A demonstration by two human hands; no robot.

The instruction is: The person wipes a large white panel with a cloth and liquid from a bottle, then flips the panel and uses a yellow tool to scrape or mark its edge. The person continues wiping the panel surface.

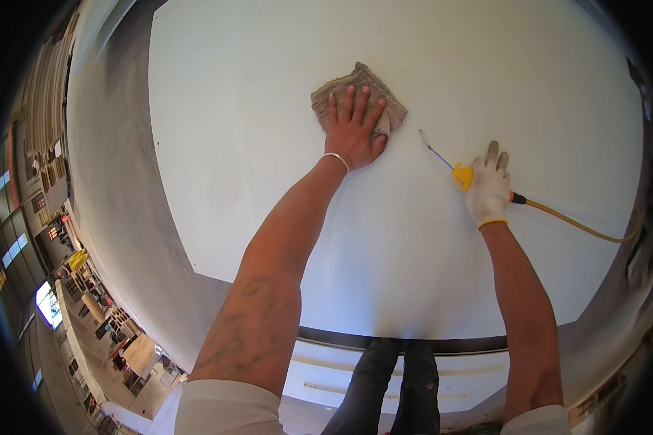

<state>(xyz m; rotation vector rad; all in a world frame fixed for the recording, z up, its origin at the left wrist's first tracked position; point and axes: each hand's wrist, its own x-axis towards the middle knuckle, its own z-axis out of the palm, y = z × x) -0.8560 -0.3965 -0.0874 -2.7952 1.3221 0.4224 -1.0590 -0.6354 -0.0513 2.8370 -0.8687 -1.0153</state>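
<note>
My bare left hand [355, 130] lies flat with its fingers spread on a brownish-grey cloth [360, 76], pressing it against a large white panel [254, 94]. To the right, my right hand [490, 188] wears a white work glove with dark fingertips. It is wrapped round a yellow air blow gun [462, 176], whose thin bent nozzle [435, 152] points up and left toward the cloth. A yellow hose [580, 228] leads from the gun's back end to the right. The glove hides most of the gun's body.
The white panel rests on a larger greyish-brown surface [123, 167] that shows along its left side. Below the panel's near edge are my dark-trousered legs [374, 388] and another white panel with pale strips [312, 373]. Stacked boards [47, 101] and a cluttered workshop fill the far left.
</note>
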